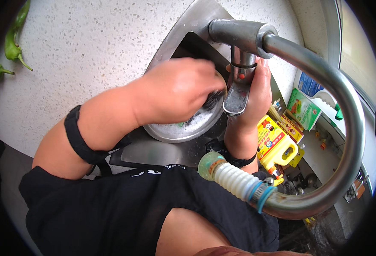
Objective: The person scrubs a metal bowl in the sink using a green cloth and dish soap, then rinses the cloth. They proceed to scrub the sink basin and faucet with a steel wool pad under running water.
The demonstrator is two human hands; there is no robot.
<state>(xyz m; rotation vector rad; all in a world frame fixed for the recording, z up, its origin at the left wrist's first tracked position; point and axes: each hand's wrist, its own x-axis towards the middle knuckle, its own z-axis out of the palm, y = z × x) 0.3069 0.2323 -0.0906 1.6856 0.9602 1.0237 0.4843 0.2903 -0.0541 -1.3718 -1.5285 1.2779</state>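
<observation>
My left hand (pixel 188 89), partly blurred, is closed over a dark, fibrous scourer (pixel 214 100) inside a round metal pan or lid (pixel 175 136). Whitish wet marks and a small green bit (pixel 181 124) show on the metal. The pan is over the steel sink (pixel 162 150). My right hand (pixel 261 91) is upright behind the tap's lever (pixel 236 100), beside the pan's right side; the tap hides most of its fingers and its hold. The curved steel spout (pixel 344 86) loops round to a white ribbed hose end (pixel 234 179) in front of me.
Green peppers (pixel 12 51) lie at the far left of the speckled worktop (pixel 92 41). Right of the sink stand a yellow bottle (pixel 272 140), a green-and-white packet (pixel 304 108) and a white jug with a blue label (pixel 309 84). Utensils (pixel 298 185) are lower right.
</observation>
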